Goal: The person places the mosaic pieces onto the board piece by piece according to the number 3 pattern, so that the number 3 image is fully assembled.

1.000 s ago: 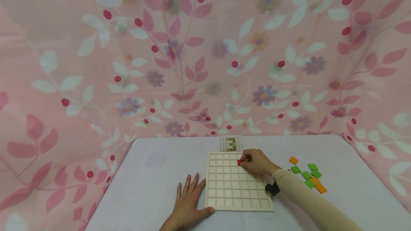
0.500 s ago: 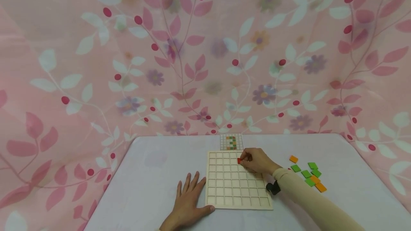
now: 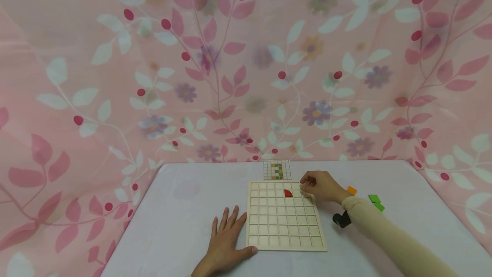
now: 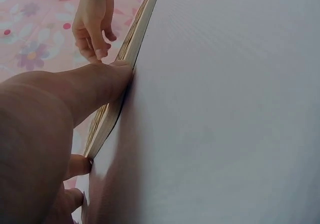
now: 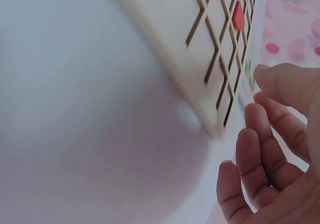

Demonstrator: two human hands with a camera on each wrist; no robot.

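A square wooden grid board (image 3: 282, 221) lies on the white table. One red tile (image 3: 288, 193) with a rounded side rests in a cell of its upper right part; the right wrist view shows this red tile (image 5: 238, 17) too. My left hand (image 3: 226, 243) lies spread at the board's lower left, its thumb and index finger touching the edge. Above the board's upper right corner is my right hand (image 3: 322, 186), fingers loosely bent and nothing between them. A small pattern card (image 3: 277, 170) with coloured squares sits behind the board.
Green tiles (image 3: 374, 198) and an orange tile (image 3: 351, 190) lie right of the board, partly hidden by the right sleeve (image 3: 384, 230). A dark device (image 3: 341, 219) is on the right wrist. A pink flowered cloth (image 3: 246, 76) hangs behind the table.
My right hand has let go of the red tile, which stays on the board, and moved right towards the loose tiles, hiding several of them. The left hand has not moved.
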